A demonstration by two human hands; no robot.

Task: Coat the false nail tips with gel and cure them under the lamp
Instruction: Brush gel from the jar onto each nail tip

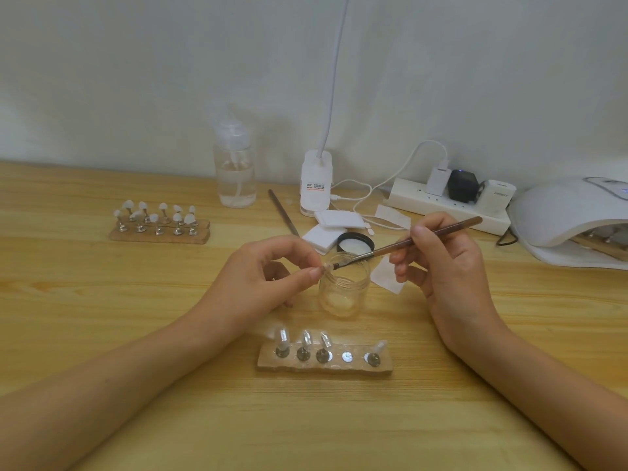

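My left hand [268, 273] pinches a small clear nail tip [327, 266] on its stand, just over the rim of an open clear gel jar [343, 290]. My right hand [445, 263] grips a brown-handled brush [424, 237]; its dark bristles touch the held tip. In front of the jar lies a wooden holder [324, 363] with several clear tips on metal stands and one bare metal disc. A second holder [159, 229] with several white tips sits at the back left. The white curing lamp [571, 215] stands at the far right, with another holder partly inside its opening.
The jar's black lid [355, 243] and white pads [336, 220] lie behind the jar. A clear pump bottle [235, 168], a thin metal tool [283, 212], a desk-lamp clip base [316, 183] and a power strip with plugs [448, 202] line the wall. Paper wipe [385, 275] lies right of the jar.
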